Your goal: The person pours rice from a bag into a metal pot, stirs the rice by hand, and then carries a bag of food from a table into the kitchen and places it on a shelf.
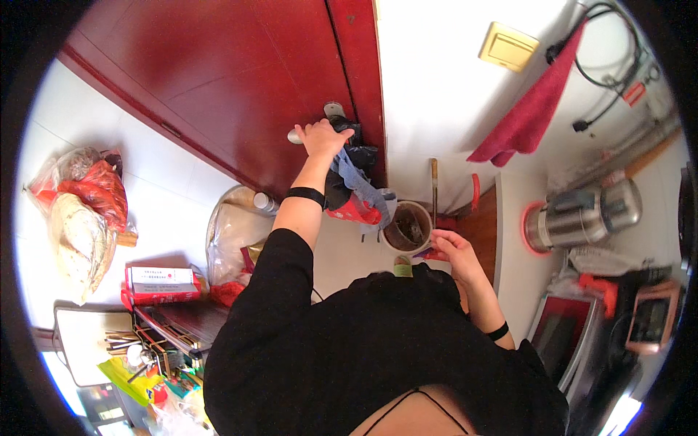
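Note:
My left hand [323, 137] rests on the metal lever handle [295, 136] of a dark red door [229, 71], its fingers over the handle. Black plastic bags [362, 155], a blue cloth [357, 177] and a red bag or cloth [357, 210] hang just below this hand, by the door's edge. My right hand [453, 249] is at the right, fingers loosely bent, with nothing visible in it. Beside its fingertips, on the floor, stands a round bin [408, 228] with dark matter inside.
A light switch [509, 47] and a hanging dark red towel [523, 120] are on the right wall. A steel flask [589, 213] stands on the right. Plastic bags [87, 201] hang at the left, above a red box [163, 284] and a chopping board [90, 346]. A stick [434, 188] leans behind the bin.

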Motion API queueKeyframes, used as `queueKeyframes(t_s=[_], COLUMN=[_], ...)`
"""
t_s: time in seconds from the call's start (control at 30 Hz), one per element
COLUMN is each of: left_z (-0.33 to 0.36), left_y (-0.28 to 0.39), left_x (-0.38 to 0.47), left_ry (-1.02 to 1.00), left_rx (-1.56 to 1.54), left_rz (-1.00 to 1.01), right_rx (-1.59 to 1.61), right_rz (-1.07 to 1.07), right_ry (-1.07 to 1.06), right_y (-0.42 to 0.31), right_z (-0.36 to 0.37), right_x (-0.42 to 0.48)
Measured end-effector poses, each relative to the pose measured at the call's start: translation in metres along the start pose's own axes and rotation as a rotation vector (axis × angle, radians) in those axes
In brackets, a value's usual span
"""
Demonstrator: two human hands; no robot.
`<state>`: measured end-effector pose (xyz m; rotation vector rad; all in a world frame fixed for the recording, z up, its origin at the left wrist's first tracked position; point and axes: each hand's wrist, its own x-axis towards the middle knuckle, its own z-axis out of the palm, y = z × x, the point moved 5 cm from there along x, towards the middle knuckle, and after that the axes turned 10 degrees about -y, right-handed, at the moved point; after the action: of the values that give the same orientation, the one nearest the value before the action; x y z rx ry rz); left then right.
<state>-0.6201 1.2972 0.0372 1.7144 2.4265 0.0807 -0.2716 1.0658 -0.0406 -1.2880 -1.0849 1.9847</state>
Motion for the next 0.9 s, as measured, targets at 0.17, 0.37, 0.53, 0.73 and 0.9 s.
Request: queueKeyframes(t_s=[0.17,0.37,0.53,0.73,0.9], left_z=[0.016,0.022,0.011,-0.007,-0.013], left_y=[-0.012,-0.043,-0.047,-0.011,0.006], left_x=[0.014,-0.022,-0.106,-0.233,-0.233], left_ry=[-0.181,0.085,0.468,0.766,0.647], left_rx=[-0.848,-0.531,-0.220,-0.484,-0.509], left_rz=[0.127,0.095,0.201,0.239,0.228], right_rx=[-0.022,0.014,-0.024,-0.185,-0.357], right_rz=[-0.030,-0.021,0.126,0.221,-0.062], right_ry=[-0.044,-0.173,-0.266,-0.421,-0.645], right_y=[-0.040,-0.058,-0.050,-0.066,-0.068], right_z=[-0.038,-0.027,-0.012,0.029,0.109], right_x=[0.053,0.087,0.106,0.145,0.179])
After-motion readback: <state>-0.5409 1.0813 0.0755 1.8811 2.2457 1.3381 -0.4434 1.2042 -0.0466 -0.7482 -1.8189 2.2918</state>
